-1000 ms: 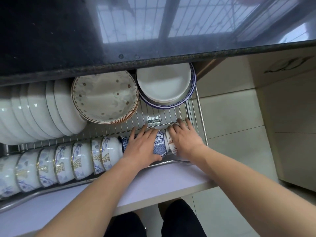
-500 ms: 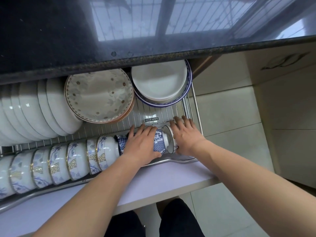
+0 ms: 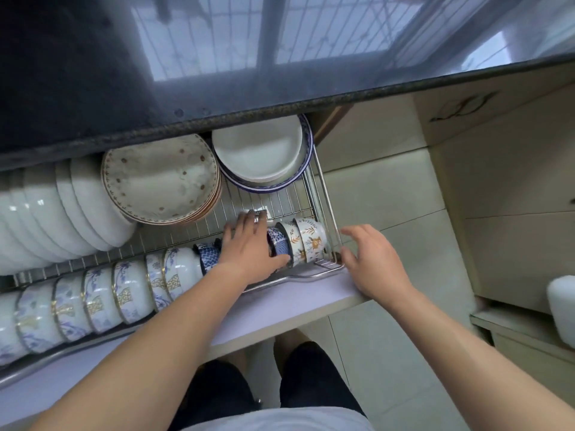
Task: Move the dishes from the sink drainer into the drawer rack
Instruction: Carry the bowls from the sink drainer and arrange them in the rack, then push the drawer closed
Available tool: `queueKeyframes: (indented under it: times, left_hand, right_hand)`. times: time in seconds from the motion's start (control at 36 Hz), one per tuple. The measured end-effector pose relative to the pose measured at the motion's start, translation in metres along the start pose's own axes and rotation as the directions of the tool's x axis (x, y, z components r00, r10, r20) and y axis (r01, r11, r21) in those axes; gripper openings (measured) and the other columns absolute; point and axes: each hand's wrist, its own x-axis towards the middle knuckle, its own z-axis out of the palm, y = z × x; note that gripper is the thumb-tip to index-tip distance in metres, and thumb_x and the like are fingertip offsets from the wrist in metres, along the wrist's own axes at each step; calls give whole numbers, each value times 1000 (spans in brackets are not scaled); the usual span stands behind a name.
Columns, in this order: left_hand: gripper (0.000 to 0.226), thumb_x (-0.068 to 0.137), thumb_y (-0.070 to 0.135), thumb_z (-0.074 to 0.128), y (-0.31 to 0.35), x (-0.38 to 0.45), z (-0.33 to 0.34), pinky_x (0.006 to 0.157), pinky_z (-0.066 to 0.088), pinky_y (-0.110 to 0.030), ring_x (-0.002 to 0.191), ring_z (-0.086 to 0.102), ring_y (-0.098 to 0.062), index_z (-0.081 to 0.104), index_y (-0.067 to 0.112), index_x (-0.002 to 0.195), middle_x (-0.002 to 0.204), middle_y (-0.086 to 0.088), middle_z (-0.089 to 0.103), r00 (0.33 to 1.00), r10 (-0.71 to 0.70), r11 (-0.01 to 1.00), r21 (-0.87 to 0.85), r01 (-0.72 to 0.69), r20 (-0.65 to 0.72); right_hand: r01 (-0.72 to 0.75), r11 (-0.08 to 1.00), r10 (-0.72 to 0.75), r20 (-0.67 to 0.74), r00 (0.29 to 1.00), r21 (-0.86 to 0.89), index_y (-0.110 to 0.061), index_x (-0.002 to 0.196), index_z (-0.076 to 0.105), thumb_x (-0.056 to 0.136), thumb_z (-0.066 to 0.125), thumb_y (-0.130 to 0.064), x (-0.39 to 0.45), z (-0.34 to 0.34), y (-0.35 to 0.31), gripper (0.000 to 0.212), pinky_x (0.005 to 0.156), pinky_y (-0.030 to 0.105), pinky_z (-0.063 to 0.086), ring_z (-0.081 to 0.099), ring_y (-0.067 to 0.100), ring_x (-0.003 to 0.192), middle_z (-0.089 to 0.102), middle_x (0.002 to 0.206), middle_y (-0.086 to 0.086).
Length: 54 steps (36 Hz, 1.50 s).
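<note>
While left hand (image 3: 249, 247) covers them, blue-patterned bowls (image 3: 280, 244) stand edgewise.

The right hand (image 3: 371, 259) now lies off the floral bowls (image 3: 306, 244), open beside the right rail of the drawer rack (image 3: 326, 200), leaving both bowls exposed on edge. The left hand (image 3: 252, 247) now reaches farther over the blue patterned bowl (image 3: 278, 244), fingers spread.
</note>
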Motion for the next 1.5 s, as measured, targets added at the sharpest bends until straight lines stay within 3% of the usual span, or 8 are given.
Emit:
queueKeyframes:
  times: [0.25, 0.44, 0.58, 0.67, 0.75, 0.86, 1.06, 1.5]
  left_hand:
    - [32, 100, 28, 57, -69, -179, -37, 103, 47, -41, 120, 59, -24, 68, 17, 128, 129, -2, 66, 942, -293, 899, -384, 212, -167]
    - [19, 101, 25, 54, -71, -272, -26, 76, 50, -37, 89, 62, -20, 69, 24, 90, 90, 10, 68, 799, -551, 753, -558, 350, -243]
    - [17, 102, 16, 56, -49, -285, -3, 83, 52, -43, 94, 68, -36, 68, 5, 99, 107, -21, 73, 715, -650, 13, -936, 351, 259]
    - [47, 106, 20, 51, -28, -286, -3, 105, 47, -46, 122, 59, -38, 42, -3, 146, 140, -25, 54, 720, -575, -477, -874, 91, 389]
    - [67, 105, 28, 49, -11, -290, -8, 115, 40, -48, 136, 49, -38, 21, -2, 158, 154, -25, 39, 731, -582, -629, -767, -128, 355]
    - [79, 101, 36, 51, -2, -288, -23, 122, 30, -48, 149, 32, -37, 13, -2, 160, 165, -24, 21, 746, -569, -679, -709, -189, 346]
    - [98, 97, 48, 55, -18, -286, -44, 125, 23, -49, 153, 22, -42, 3, -8, 158, 166, -30, 8, 791, -473, -720, -688, -92, 389]
    - [81, 101, 38, 54, -48, -227, -115, 118, 35, -53, 143, 38, -46, 7, 16, 163, 164, -30, 14, 810, -498, -410, -907, 95, 310]
  right_hand:
    - [-57, 997, 56, -24, 998, -54, -11, 98, 75, 101, 52, -26, -59, 1, -26, 26, 93, 42, 42, 58, 33, 93, 74, 95, 7]
    - [-47, 983, 47, 5, 999, 177, -15, 106, 73, 99, 56, -18, -88, 7, -41, 19, 95, 37, 44, 58, 25, 104, 72, 102, 0]
    - [2, 913, 62, -143, 988, 407, -20, 95, 64, 98, 52, -11, -117, -15, -51, 15, 76, 32, 41, 56, 10, 85, 62, 91, -11]
    - [-209, 865, 188, 92, 978, 457, -11, 84, 59, 95, 49, -10, -114, -15, -33, 15, 63, 31, 42, 59, 18, 68, 62, 79, 1]
    - [-533, 603, 341, 411, 845, 594, -10, 73, 46, 95, 41, 3, -116, -16, -9, 26, 43, 21, 34, 45, 17, 38, 47, 61, 10]
    - [-658, 384, 259, 608, 750, 648, -2, 93, 51, 98, 39, 2, -120, -15, 9, 14, 87, 44, 58, 57, 24, 68, 60, 105, 37]
    - [-674, 170, 151, 656, 739, 719, 2, 106, 50, 94, 36, 11, -95, -21, -14, 21, 108, 51, 49, 40, 44, 143, 50, 129, 36]
    - [-586, 105, 155, 569, 808, 804, 4, 136, 48, 101, 46, -6, -42, -59, -72, 36, 74, 43, 57, 68, 36, 103, 57, 134, 23]
